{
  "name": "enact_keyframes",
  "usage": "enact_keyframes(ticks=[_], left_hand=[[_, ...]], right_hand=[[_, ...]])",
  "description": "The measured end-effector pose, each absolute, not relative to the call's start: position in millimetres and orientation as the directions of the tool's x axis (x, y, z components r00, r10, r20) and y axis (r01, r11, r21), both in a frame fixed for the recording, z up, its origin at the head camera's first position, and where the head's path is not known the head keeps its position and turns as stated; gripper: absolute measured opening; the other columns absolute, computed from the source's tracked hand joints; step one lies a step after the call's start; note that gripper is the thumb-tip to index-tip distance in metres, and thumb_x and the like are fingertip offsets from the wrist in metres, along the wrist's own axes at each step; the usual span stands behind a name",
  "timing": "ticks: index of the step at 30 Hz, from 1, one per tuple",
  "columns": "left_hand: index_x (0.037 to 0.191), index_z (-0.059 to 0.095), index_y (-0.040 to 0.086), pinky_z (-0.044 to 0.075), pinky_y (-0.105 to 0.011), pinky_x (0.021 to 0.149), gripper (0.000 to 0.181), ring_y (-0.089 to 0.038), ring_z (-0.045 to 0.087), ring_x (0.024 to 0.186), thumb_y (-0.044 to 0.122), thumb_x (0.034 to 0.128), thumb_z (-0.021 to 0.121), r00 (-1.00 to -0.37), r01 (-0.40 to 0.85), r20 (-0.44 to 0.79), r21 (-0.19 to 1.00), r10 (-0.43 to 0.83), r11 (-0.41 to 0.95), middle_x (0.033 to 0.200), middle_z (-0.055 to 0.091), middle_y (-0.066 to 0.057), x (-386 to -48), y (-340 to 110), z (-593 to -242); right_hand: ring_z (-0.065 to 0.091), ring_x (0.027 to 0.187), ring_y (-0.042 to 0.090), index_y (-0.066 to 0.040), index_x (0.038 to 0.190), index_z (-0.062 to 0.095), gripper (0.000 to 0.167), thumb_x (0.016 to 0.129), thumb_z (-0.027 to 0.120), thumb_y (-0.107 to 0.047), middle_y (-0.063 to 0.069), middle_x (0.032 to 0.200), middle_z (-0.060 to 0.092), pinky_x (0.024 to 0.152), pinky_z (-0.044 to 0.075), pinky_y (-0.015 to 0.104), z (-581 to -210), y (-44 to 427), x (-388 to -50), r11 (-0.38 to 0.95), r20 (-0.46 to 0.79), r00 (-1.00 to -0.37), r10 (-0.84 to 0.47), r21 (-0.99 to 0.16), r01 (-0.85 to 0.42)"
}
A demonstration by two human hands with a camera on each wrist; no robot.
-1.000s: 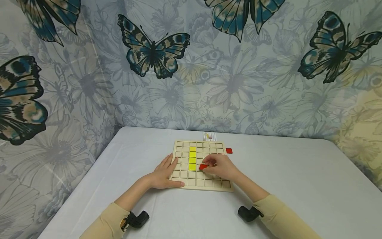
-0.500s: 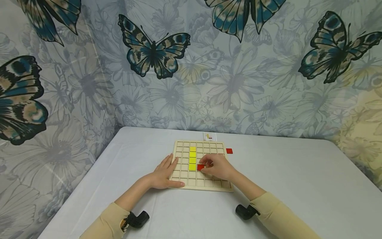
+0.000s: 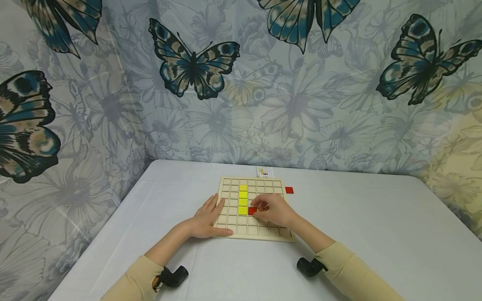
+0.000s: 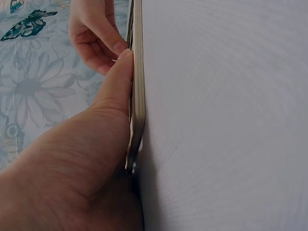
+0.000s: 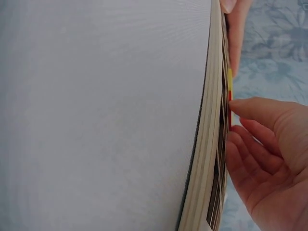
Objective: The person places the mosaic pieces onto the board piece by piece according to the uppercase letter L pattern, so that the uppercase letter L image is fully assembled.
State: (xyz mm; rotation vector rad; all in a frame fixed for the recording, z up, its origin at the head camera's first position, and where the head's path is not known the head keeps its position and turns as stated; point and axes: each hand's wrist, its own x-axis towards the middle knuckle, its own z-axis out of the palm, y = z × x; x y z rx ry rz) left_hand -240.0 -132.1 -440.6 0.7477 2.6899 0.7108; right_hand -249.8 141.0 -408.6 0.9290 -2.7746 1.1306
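My left hand (image 3: 206,217) lies with straight fingers over the left edge and near-left corner of a wooden grid board (image 3: 229,229). In the left wrist view its thumb (image 4: 115,79) stretches along the board's side. Curled fingers of my right hand (image 3: 276,210) hold a red square tile (image 3: 252,211) at its right side, thumb on the near corner. That tile lies in a grid cell beside the lowest of several yellow tiles (image 3: 242,202) lined up in a column. From the right wrist view, the thumb touches the thin red edge (image 5: 230,110), level with the board's top.
Off the board's far right corner, a second red tile (image 3: 289,190) rests on the white tablecloth (image 3: 357,209). Behind the far edge lies a small printed grid card (image 3: 264,172). A butterfly-patterned curtain (image 3: 226,125) hangs beyond the table.
The right hand has shifted slightly left with the red tile, which has gone from tilted to flat beside the lowest yellow tile. My left hand stays put.
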Motion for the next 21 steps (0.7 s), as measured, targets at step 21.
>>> enact_keyframes(ticks=[21], left_hand=[[0.157, 0.006, 0.006, 0.007, -0.059, 0.113, 0.111, -0.032, -0.011, 0.147, 0.067, 0.0826, 0.062, -0.836, 0.411, -0.113, 0.517, 0.537, 0.751, 0.161, -0.011, -0.017, -240, -132, -442]], right_hand=[[0.061, 0.082, 0.015, -0.011, 0.095, 0.073, 0.008, 0.087, 0.073, -0.013, -0.004, 0.085, 0.067, 0.075, 0.048, 0.032, -405, 166, -258, 0.621, 0.129, -0.951, -0.282, -0.731, -0.284]])
